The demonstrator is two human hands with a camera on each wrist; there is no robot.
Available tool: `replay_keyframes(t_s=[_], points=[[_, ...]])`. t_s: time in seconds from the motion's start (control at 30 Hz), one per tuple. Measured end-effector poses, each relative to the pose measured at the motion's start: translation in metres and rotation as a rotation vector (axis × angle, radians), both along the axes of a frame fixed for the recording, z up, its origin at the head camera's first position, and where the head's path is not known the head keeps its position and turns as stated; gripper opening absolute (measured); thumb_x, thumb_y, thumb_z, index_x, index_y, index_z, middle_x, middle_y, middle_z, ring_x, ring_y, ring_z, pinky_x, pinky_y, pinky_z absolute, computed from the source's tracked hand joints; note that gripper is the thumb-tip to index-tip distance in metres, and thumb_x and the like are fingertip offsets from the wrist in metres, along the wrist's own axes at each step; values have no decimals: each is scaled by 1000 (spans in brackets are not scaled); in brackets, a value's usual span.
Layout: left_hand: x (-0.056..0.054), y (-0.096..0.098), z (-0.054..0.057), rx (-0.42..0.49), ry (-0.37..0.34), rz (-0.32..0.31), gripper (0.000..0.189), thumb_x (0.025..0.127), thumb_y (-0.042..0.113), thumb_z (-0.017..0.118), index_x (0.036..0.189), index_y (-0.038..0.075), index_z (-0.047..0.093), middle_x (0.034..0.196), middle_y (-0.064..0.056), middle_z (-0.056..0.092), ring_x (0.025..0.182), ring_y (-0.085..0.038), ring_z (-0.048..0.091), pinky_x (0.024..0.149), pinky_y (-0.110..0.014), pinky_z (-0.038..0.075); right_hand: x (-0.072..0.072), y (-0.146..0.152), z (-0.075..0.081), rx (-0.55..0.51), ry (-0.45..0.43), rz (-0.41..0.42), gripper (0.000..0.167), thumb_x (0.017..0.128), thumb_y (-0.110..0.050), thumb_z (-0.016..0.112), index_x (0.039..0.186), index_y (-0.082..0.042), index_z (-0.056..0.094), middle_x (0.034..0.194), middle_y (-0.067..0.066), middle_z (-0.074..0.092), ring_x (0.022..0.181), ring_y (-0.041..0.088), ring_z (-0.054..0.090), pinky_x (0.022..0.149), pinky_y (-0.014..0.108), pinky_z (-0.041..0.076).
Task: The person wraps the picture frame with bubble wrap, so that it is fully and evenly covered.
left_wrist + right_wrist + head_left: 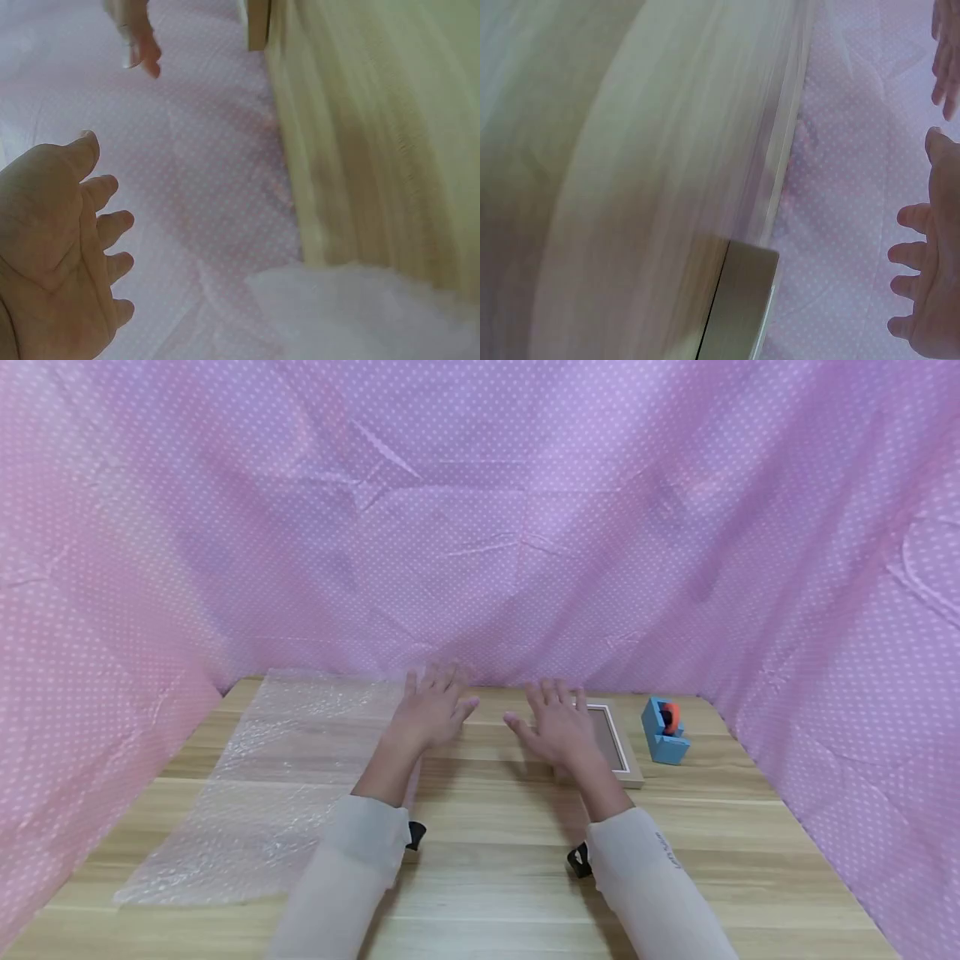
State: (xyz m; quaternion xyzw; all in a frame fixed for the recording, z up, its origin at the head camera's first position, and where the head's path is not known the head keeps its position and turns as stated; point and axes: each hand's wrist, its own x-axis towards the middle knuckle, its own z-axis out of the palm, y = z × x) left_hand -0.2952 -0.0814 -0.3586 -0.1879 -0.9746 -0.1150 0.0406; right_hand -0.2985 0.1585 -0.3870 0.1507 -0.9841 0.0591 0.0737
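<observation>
Both hands are held palm down above the wooden table with their fingers straight and spread, and neither holds anything. My left hand (pixel 431 714) is over the right edge of a clear sheet of bubble wrap (pixel 285 777). In the left wrist view its palm (pixel 52 240) shows bare. My right hand (pixel 561 727) overlaps the left part of a picture frame (pixel 630 768), which has a light wood border, a white inner edge and a grey-brown middle. The right wrist view shows the frame's side (pixel 742 300) lying on the table, below the spread fingers.
A blue tape dispenser (pixel 663 747) with an orange roll (pixel 671 718) stands right of the frame. The wooden table (pixel 495 877) is enclosed by pink polka-dot cloth (pixel 480 568) at the back and both sides. A black wrist strap piece (pixel 579 862) shows by the right sleeve.
</observation>
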Motion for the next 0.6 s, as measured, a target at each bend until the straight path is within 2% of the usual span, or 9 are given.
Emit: replay_keyframes(t_s=[0.2,0.47,0.6], points=[[-6,-11,16,45,1,5,67,110,54,24,166,17,16,171,-14,12,156,-39,-2,121,-64,-9,-1,-13,0,-8,-3,27,84,100,-73,30,163,-17,26,167,18,24,155,41,12,123,64,2],[-12,-36,38,66,-12,17,70,109,55,21,166,15,12,171,-17,10,155,-43,-3,119,-68,-8,1,-38,1,44,1,74,85,101,-73,27,164,-16,24,167,15,26,155,40,15,123,63,11],[-16,-55,43,63,-29,28,69,110,54,23,166,16,10,171,-18,7,155,-44,-6,118,-69,-11,1,-52,-1,69,15,94,84,100,-74,27,164,-19,24,166,13,30,155,37,17,123,62,12]])
